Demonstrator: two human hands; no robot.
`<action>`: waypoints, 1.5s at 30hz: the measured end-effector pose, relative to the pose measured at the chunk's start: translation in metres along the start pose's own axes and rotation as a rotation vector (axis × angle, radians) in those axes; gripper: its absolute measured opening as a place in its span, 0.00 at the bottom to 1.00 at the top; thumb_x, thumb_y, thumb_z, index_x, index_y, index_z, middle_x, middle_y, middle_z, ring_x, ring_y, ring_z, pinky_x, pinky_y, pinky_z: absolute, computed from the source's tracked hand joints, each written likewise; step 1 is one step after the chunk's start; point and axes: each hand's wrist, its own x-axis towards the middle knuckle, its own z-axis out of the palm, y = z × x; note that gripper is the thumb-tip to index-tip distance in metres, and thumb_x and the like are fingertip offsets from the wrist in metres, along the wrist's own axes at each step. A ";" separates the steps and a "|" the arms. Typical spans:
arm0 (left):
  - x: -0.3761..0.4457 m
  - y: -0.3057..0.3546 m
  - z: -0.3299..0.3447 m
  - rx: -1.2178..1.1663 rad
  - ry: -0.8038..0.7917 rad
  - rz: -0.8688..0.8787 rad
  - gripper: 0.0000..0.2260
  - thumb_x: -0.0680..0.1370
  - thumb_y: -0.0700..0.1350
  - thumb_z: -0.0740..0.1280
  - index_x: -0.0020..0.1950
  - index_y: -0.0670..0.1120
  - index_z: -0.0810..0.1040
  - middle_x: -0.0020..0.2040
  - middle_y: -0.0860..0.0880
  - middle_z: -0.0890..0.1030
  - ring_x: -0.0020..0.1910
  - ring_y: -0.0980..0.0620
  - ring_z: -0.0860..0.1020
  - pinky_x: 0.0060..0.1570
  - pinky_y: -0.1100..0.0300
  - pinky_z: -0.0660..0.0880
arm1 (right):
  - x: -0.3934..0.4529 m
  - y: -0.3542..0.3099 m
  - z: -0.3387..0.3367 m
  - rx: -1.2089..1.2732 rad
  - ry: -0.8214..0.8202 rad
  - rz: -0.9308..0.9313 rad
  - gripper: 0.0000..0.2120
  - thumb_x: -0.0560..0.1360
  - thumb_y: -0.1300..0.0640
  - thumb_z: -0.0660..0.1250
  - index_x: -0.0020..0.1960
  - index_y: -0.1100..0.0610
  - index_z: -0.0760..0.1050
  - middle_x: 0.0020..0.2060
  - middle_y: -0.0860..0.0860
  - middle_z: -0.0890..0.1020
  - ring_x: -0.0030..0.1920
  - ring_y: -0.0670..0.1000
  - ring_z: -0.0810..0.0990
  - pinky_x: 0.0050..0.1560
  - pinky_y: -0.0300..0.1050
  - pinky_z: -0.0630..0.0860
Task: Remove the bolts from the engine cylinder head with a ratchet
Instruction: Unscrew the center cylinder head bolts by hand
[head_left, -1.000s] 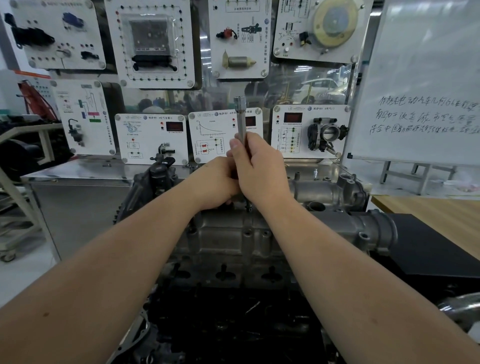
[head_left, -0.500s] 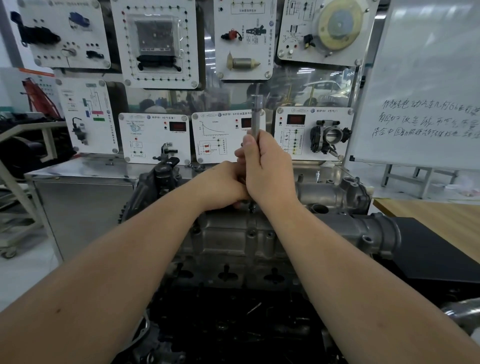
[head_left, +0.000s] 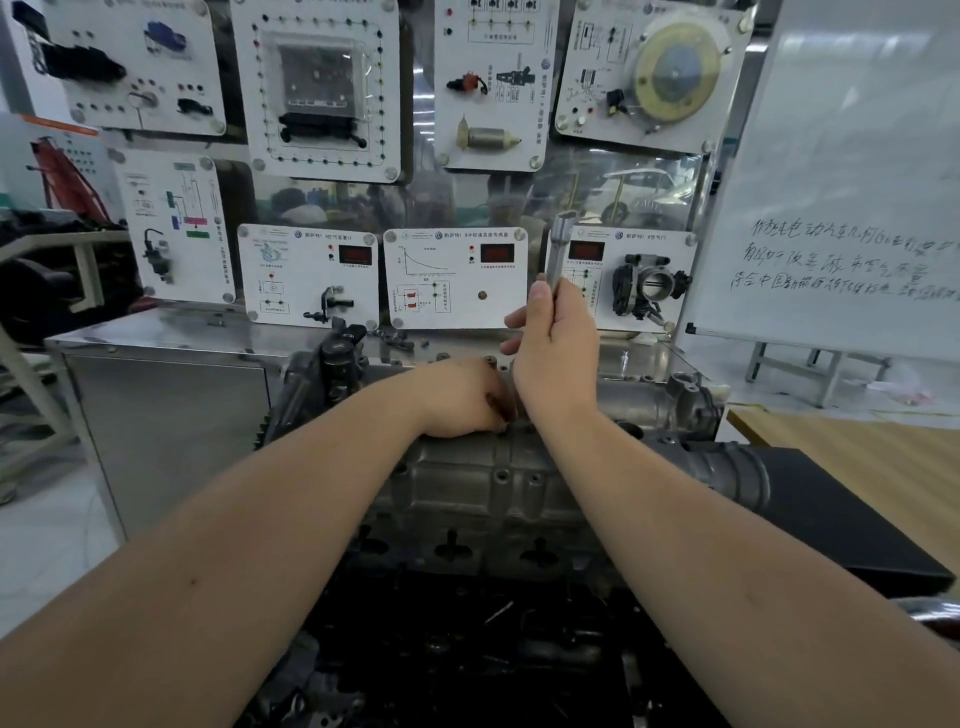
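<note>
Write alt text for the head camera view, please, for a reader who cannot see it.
A person's right hand grips a metal ratchet standing upright over a grey engine cylinder head, while the left hand rests on the head beside it. White training panels hang behind, a whiteboard at right.

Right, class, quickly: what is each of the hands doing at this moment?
Left hand: rests curled on the cylinder head; whether it holds anything cannot be told.
Right hand: grips the ratchet handle.
</note>
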 end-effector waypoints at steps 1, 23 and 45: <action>0.000 0.001 0.000 0.030 -0.017 0.013 0.07 0.80 0.47 0.67 0.54 0.54 0.84 0.40 0.65 0.76 0.39 0.65 0.73 0.41 0.65 0.66 | 0.001 0.000 -0.001 0.006 -0.005 0.032 0.12 0.85 0.50 0.54 0.46 0.47 0.71 0.37 0.47 0.80 0.31 0.48 0.81 0.30 0.34 0.72; -0.018 0.105 -0.030 -0.164 0.384 0.053 0.06 0.81 0.50 0.64 0.45 0.53 0.73 0.42 0.52 0.81 0.41 0.54 0.79 0.37 0.55 0.73 | -0.006 -0.055 -0.109 -0.174 0.009 0.060 0.14 0.85 0.49 0.56 0.43 0.52 0.72 0.36 0.50 0.82 0.33 0.49 0.81 0.33 0.44 0.77; 0.001 0.500 0.213 -0.459 -0.048 0.484 0.06 0.77 0.52 0.71 0.47 0.54 0.75 0.44 0.52 0.80 0.43 0.52 0.78 0.39 0.57 0.74 | -0.174 -0.050 -0.560 -0.918 0.247 0.556 0.14 0.82 0.51 0.60 0.38 0.53 0.73 0.34 0.50 0.82 0.31 0.50 0.75 0.31 0.44 0.69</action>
